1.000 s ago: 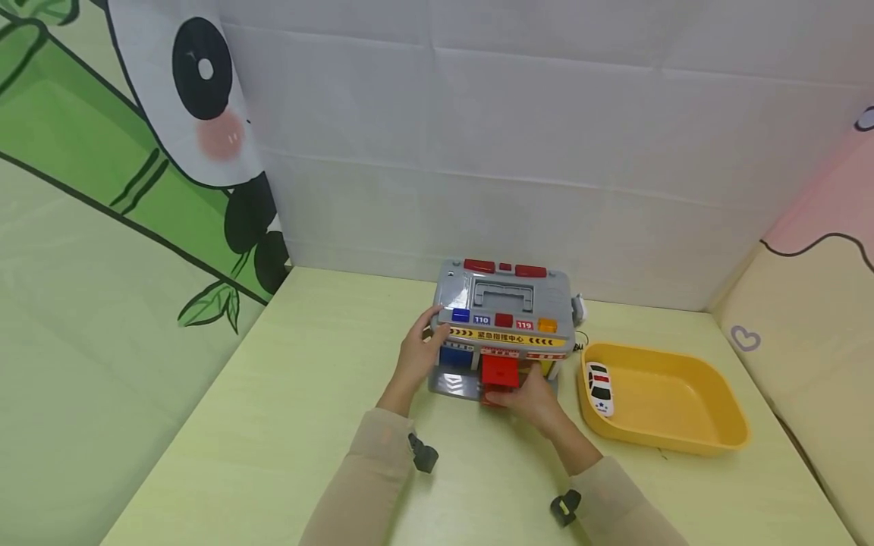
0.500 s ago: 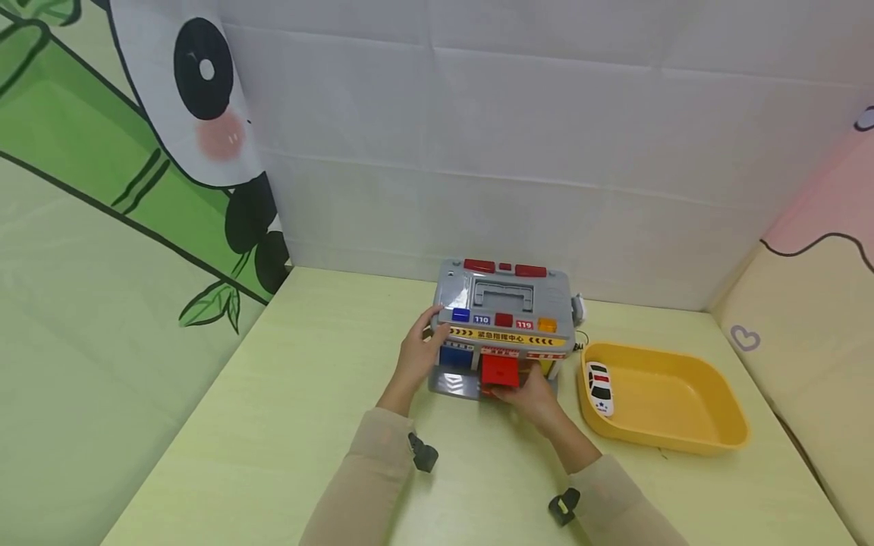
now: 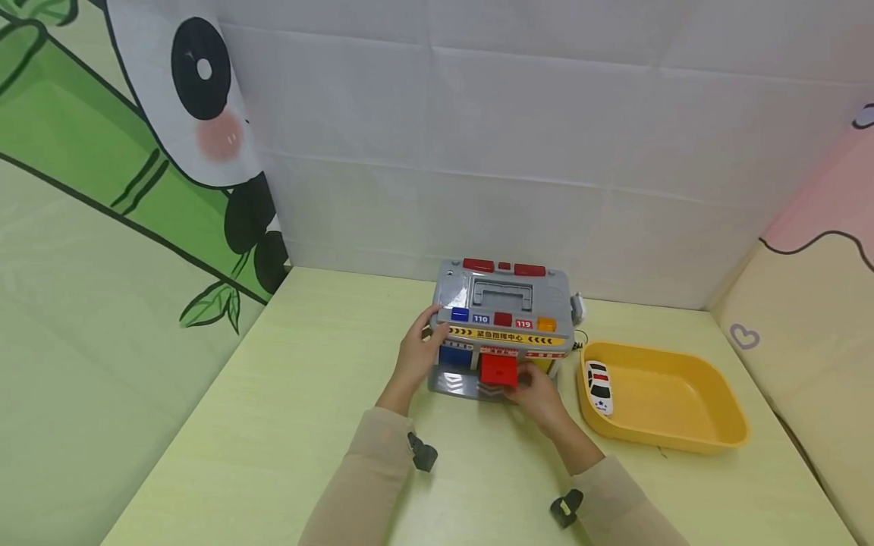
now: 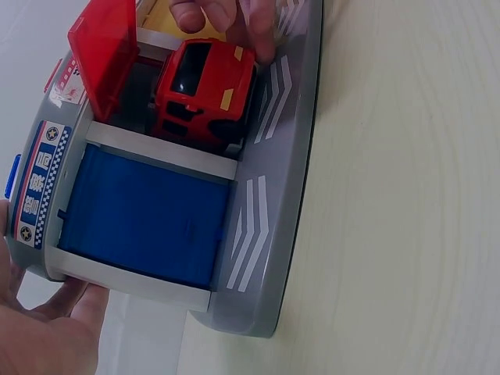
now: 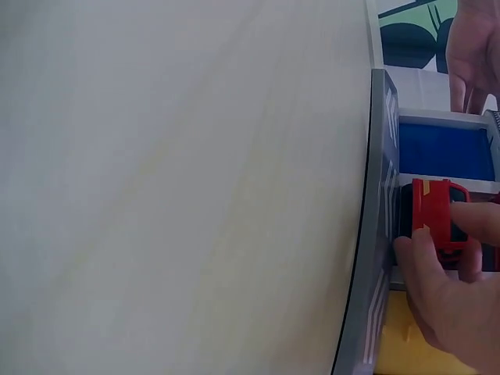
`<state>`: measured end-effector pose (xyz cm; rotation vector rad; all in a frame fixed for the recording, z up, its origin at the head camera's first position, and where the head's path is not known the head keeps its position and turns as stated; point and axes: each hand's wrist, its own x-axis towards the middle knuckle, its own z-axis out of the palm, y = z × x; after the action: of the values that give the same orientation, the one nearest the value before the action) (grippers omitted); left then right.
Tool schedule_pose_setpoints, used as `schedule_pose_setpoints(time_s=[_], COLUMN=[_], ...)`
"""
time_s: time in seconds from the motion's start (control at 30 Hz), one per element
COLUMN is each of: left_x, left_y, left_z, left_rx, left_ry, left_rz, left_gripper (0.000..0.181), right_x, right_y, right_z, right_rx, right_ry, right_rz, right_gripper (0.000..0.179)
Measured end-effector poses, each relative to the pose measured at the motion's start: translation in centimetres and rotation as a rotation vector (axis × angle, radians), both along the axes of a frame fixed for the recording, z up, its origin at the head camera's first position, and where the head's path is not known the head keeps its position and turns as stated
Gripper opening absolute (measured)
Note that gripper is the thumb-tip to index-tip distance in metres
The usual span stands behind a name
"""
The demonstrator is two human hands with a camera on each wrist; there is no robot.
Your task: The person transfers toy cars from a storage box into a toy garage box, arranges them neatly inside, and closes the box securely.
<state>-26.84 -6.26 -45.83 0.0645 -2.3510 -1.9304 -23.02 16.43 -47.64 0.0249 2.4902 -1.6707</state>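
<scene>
Found on the pale table (image 3: pixel 273 455), near the white back cloth (image 3: pixel 437 136): one grey toy garage (image 3: pixel 503 299), upright, taken as landmark for all places below. At the left front corner of the toy garage: left hand (image 3: pixel 415 355), gripping the edge between thumb and fingers. At the front of the toy garage, by the middle bay (image 4: pixel 141 92): right hand (image 3: pixel 539 398), holding a red toy car (image 4: pixel 205 94), fingers and thumb drawn in against the body.

Noted of the red toy car: partly inside the middle bay, one end out on the grey ramp (image 4: pixel 277 226) of the toy garage. Hidden in the head view, so depth inside the bay hard to judge from there; plainer in both wrist views. Above the red toy car: red door (image 3: pixel 499 371), raised and jutting forward. To the left of the middle bay: blue door (image 4: pixel 144 219), down across its opening. To the right: yellow panel (image 5: pixel 414 340), partly behind the right hand.

Just beside the toy garage, on its right: yellow tray (image 3: pixel 672 398), bearing a white toy car (image 3: pixel 599 388) along the wall nearest the toy garage. On the right end of the toy garage: pale fitting (image 3: pixel 579 309), with a dark cord (image 3: pixel 581 340) close below.
</scene>
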Motion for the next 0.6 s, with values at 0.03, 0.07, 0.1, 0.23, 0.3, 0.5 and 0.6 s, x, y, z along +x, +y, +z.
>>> schedule_pose_setpoints(time_s=[0.03, 0.07, 0.1, 0.23, 0.3, 0.5, 0.6], left_x=[0.0, -0.03, -0.03, -0.1, -0.12, -0.05, -0.02], left_y=[0.01, 0.0, 0.0, 0.01, 0.01, 0.07, 0.1], left_z=[0.02, 0.0, 0.01, -0.01, -0.06, -0.02, 0.03], left_rx=[0.0, -0.001, 0.0, 0.001, 0.001, -0.004, -0.004], left_ry=[-0.001, -0.002, -0.001, 0.007, 0.01, 0.01, 0.008], left_rz=[0.0, 0.001, 0.0, 0.0, 0.002, 0.002, 0.003], left_gripper=[0.046, 0.046, 0.046, 0.045, 0.045, 0.046, 0.046], right_x=[0.02, 0.04, 0.04, 0.03, 0.05, 0.08, 0.07], right_y=[0.01, 0.04, 0.03, 0.09, 0.17, 0.52, 0.67], right_z=[0.04, 0.04, 0.01, -0.21, -0.24, -0.19, -0.22], right_rx=[-0.001, -0.005, -0.016, -0.046, -0.039, -0.01, -0.004], right_ry=[-0.005, -0.004, -0.002, 0.03, 0.043, 0.021, 0.041], right_rz=[0.0, 0.002, 0.002, 0.016, 0.027, 0.044, 0.03], right_gripper=[0.031, 0.029, 0.029, 0.031, 0.033, 0.039, 0.037])
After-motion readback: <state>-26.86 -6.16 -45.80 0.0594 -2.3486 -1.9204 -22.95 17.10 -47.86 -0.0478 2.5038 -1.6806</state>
